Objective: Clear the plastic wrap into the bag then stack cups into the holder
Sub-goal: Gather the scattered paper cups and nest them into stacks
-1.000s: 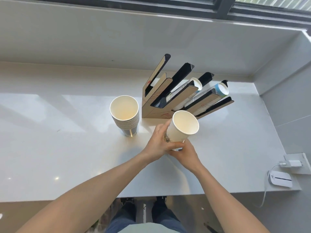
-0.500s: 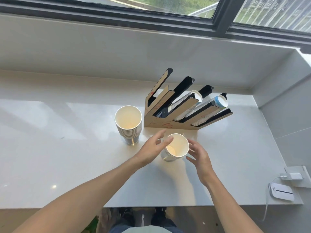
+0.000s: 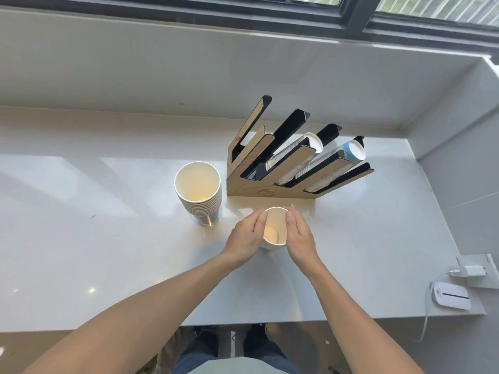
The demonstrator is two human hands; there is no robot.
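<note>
Hands point(image 3: 274, 236) now closed round cup point(image 3: 273, 228)

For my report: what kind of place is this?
Probably a drinks counter or pantry: a brown cardboard cup holder with slots, a tall stack of white paper cups, and a white stone countertop under a window.

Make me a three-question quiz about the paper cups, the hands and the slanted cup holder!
1. Where is the tall stack of white paper cups?
A. left of the brown-and-black slotted cup holder
B. inside the holder
C. on the floor

2. How many hands touch the single white paper cup?
A. none
B. one
C. two

3. How does the single cup stand?
A. upside down
B. mouth up
C. crushed flat

Answers:
1 A, the stack stands on the white counter beside the holder's left end.
2 C, the left hand and right hand cup its sides.
3 B, its inside shows.
</note>
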